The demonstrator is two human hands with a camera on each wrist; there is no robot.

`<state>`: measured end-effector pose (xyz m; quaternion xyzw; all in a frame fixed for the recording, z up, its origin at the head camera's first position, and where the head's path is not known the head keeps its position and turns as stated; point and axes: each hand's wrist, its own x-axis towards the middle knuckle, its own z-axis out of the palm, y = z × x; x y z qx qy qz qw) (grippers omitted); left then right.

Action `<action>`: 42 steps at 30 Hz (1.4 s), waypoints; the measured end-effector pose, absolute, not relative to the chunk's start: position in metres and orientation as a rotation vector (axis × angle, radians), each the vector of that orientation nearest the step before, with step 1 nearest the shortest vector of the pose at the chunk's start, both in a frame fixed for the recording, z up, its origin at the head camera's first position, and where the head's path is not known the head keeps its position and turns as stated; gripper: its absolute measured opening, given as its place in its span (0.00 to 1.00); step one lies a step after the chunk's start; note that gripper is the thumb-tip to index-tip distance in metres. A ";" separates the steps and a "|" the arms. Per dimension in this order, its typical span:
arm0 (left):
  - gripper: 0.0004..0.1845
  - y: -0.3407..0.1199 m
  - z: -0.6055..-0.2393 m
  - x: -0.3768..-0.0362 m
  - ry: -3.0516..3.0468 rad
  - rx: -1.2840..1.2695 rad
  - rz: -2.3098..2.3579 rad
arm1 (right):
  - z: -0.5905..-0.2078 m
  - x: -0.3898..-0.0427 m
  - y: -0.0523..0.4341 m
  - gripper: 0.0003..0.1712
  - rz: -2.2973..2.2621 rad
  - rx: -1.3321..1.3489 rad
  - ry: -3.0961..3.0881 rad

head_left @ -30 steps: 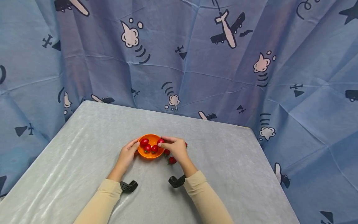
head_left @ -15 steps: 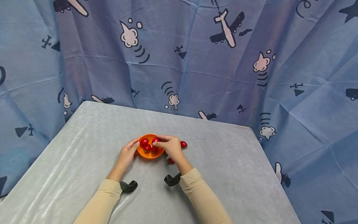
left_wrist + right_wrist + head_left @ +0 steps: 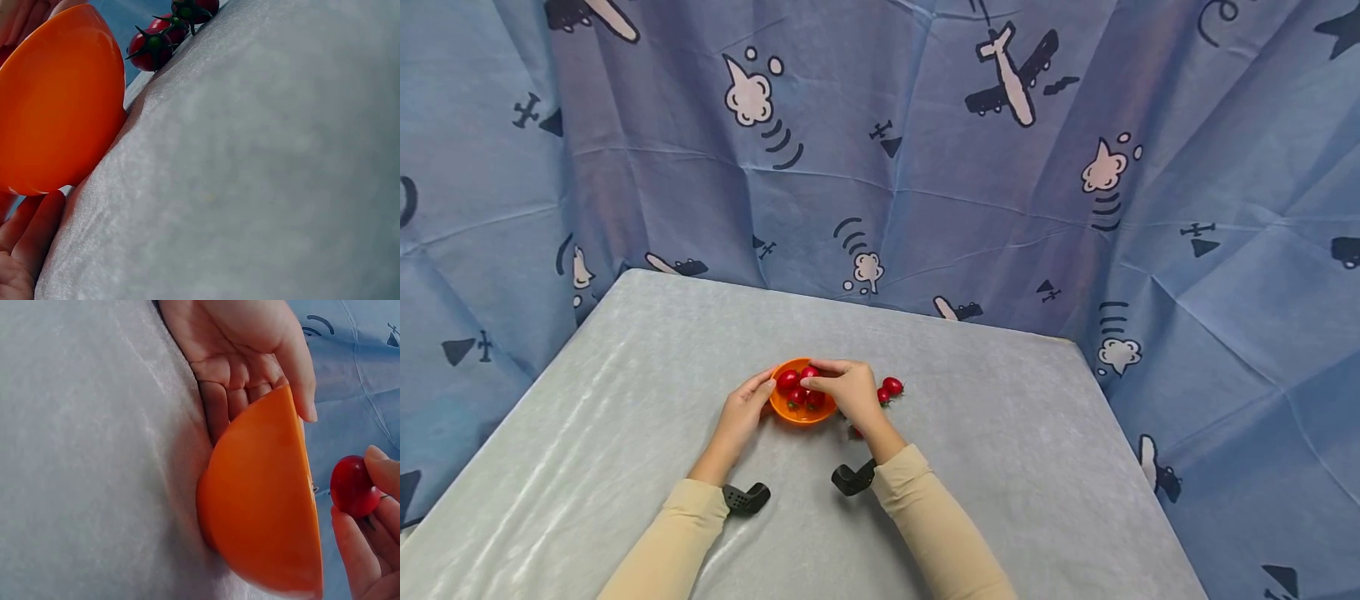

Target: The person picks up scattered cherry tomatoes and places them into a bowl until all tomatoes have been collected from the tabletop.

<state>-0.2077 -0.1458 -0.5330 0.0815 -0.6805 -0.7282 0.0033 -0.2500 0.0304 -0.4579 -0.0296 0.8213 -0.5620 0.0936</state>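
A small orange bowl (image 3: 790,411) with several cherry tomatoes in it stands in the middle of the grey table (image 3: 625,350). My left hand (image 3: 745,408) cups the bowl's left side, its thumb at the rim; the right wrist view shows that hand (image 3: 244,356) behind the bowl (image 3: 256,512). My right hand (image 3: 838,387) is above the bowl and pinches one cherry tomato (image 3: 809,374) between thumb and fingers; the same tomato (image 3: 353,486) shows in the right wrist view. The left wrist view shows the bowl's underside (image 3: 56,106).
More cherry tomatoes (image 3: 892,386) lie on the table just right of the bowl, partly behind my right hand; they appear as loose tomatoes (image 3: 153,47) in the left wrist view. A blue cartoon-print curtain (image 3: 925,150) hangs behind and beside the table.
My right hand has carried the pinched tomato leftward, from the bowl's right rim to above the bowl's middle. The left hand has stayed on the bowl.
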 end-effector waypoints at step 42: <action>0.25 -0.144 -0.532 -0.207 -2.120 0.267 -2.299 | -0.471 -0.251 0.021 0.19 -1.592 -0.032 2.525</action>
